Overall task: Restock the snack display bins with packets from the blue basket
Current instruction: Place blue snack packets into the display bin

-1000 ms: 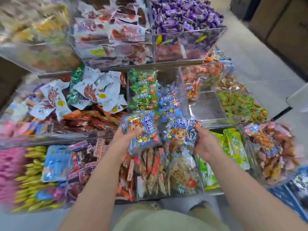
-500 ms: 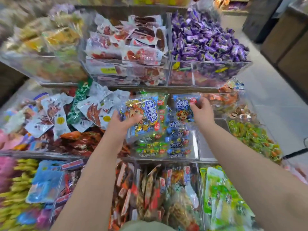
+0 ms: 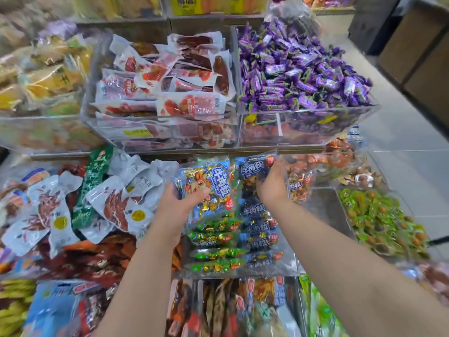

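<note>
My left hand [image 3: 181, 205] grips a blue beef-snack packet [image 3: 211, 188] by its lower left corner, held tilted above the clear middle-row bin [image 3: 289, 263]. My right hand [image 3: 272, 184] holds a second blue packet [image 3: 255, 169] at the back of the same bin, its fingers curled over the packet's right side. Rows of similar blue packets [image 3: 258, 240] and green packets [image 3: 213, 239] lie in that bin below both hands. The blue basket is out of view.
White and green packets [image 3: 116, 190] pile in the bin to the left. An upper shelf carries sausage packets [image 3: 175, 81] and purple candies [image 3: 303, 74]. Green wrapped sweets [image 3: 379, 217] fill a bin at right. More bins [image 3: 230, 310] sit in front; floor tiles [image 3: 413, 142] lie at right.
Both hands have carried their blue packets up and forward from the front row to the middle bin. The right packet now sits lower at the bin's back.
</note>
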The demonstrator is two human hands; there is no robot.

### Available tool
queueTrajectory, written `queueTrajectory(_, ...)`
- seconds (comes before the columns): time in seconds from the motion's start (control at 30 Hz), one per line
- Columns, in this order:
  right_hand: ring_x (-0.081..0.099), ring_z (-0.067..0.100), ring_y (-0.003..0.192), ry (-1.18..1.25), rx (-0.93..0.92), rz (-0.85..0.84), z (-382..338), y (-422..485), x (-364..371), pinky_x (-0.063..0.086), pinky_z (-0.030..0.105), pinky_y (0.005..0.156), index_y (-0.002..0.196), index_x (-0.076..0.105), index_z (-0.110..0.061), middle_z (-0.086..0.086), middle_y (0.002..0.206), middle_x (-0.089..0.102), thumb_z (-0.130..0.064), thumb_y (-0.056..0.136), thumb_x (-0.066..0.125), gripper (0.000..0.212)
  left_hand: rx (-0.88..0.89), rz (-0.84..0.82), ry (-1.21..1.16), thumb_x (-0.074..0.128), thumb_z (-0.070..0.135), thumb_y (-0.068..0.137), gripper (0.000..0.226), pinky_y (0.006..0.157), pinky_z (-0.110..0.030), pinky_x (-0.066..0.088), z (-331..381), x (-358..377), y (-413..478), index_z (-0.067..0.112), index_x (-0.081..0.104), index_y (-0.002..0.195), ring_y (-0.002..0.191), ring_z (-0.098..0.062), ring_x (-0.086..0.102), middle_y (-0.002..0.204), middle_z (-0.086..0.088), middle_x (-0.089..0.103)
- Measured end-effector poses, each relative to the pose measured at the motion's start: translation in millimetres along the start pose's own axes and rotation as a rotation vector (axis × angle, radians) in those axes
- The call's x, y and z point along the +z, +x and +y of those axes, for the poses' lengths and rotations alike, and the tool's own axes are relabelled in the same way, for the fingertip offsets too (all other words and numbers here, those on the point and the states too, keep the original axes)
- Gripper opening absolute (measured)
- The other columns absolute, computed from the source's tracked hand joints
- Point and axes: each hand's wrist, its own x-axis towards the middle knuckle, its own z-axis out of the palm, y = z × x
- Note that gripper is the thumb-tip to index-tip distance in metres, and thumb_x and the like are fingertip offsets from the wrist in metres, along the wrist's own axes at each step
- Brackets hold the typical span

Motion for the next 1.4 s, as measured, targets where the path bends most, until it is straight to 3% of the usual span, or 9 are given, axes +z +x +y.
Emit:
queueTrajectory(0.23, 0.032, 0.028, 0.13, -0.125, -0.199, 0.257, 3, -31, 12, 0.034, 0.03, 0.101, 0.139, 0.032, -0.005, 0.017, 0.145, 0.027, -0.009, 0.084, 0.067, 0.066, -0.002, -0.004, -0.001, 0.081, 0.031, 0.063, 0.047, 0.075, -0.019, 0.048, -7, 0, 3, 0.033, 0.058, 0.105, 0.091, 0.003, 0.067, 0.093, 0.024, 0.072)
queueTrajectory(0.37, 0.048, 0.026, 0.107, -0.212, -0.287, 0.051, 15, -36, 18, 0.04, 0.029, 0.087, 0.115, 0.057, -0.011, 0.01, 0.116, 0.047, -0.014, 0.084, 0.066, 0.032, -0.005, 0.017, -0.021, 0.08, 0.035, 0.057, 0.061, 0.09, -0.034, 0.049, -7, -4, 2, 0.025, 0.06, 0.113, 0.1, -0.01, 0.068, 0.105, 0.007, 0.073)
queueTrajectory(0.7, 0.03, 0.024, 0.096, -0.683, -0.354, -0.026, -1, 17, 25, 0.026, 0.03, 0.072, 0.116, 0.054, -0.025, 0.006, 0.106, 0.034, -0.001, 0.079, 0.057, 0.043, -0.064, 0.04, 0.024, 0.084, 0.044, 0.052, 0.065, 0.098, -0.037, 0.044, -7, -6, 4, 0.032, 0.058, 0.111, 0.1, -0.005, 0.066, 0.105, 0.015, 0.071)
queueTrajectory(0.83, 0.032, 0.022, 0.096, -0.506, -0.44, -0.106, 10, 14, 23, 0.032, 0.028, 0.078, 0.108, 0.06, -0.015, 0.006, 0.104, 0.037, -0.01, 0.08, 0.064, 0.028, -0.076, 0.014, -0.01, 0.083, 0.036, 0.058, 0.062, 0.094, -0.037, 0.048, -6, -4, 5, 0.028, 0.058, 0.114, 0.105, -0.012, 0.066, 0.108, 0.009, 0.072)
queueTrajectory(1.0, 0.047, 0.018, 0.093, -0.128, -0.33, -0.092, 10, 1, 9, 0.036, 0.02, 0.084, 0.092, 0.057, -0.014, 0.002, 0.1, 0.045, 0.001, 0.081, 0.058, 0.018, -0.068, -0.002, -0.089, 0.077, 0.026, 0.061, 0.05, 0.06, -0.009, 0.051, -1, 5, 7, 0.026, 0.059, 0.108, 0.087, 0.002, 0.069, 0.095, 0.014, 0.074)
queueTrajectory(1.1, 0.054, 0.009, 0.079, 0.217, -0.172, -0.046, -5, -22, 1, 0.041, 0.01, 0.072, 0.085, 0.057, -0.022, -0.006, 0.087, 0.057, -0.01, 0.089, 0.057, 0.013, -0.081, -0.003, -0.085, 0.083, 0.036, 0.051, 0.066, 0.077, -0.018, 0.049, 1, 7, 6, 0.023, 0.06, 0.111, 0.098, -0.005, 0.068, 0.102, 0.009, 0.073)
queueTrajectory(1.2, 0.055, 0.001, 0.061, 0.574, 0.031, -0.351, -21, -43, -19, 0.043, 0.018, 0.062, 0.077, 0.066, -0.029, -0.014, 0.069, 0.06, -0.036, 0.089, 0.058, 0.016, -0.087, 0.002, -0.002, 0.091, 0.045, 0.04, 0.084, 0.087, -0.032, 0.049, 2, 12, 5, 0.02, 0.061, 0.114, 0.099, -0.013, 0.068, 0.103, 0.005, 0.073)
queueTrajectory(1.3, 0.052, -0.007, 0.07, 0.405, 0.023, -0.62, -22, -57, -31, 0.038, 0.017, 0.062, 0.097, 0.056, -0.042, -0.025, 0.085, 0.055, -0.062, 0.066, 0.067, 0.039, -0.062, 0.031, 0.063, 0.09, 0.049, 0.035, 0.085, 0.074, -0.031, 0.053, 3, 23, 1, 0.022, 0.061, 0.111, 0.089, -0.014, 0.07, 0.101, 0.003, 0.073)
queueTrajectory(1.4, 0.051, 0.003, 0.078, 0.33, 0.057, -0.547, -17, -62, -39, 0.041, 0.022, 0.068, 0.109, 0.045, -0.036, -0.013, 0.093, 0.05, -0.049, 0.068, 0.077, 0.054, -0.052, 0.041, 0.087, 0.085, 0.05, 0.039, 0.068, 0.062, -0.022, 0.049, 5, 32, -4, 0.034, 0.059, 0.099, 0.084, -0.006, 0.067, 0.095, 0.013, 0.071)
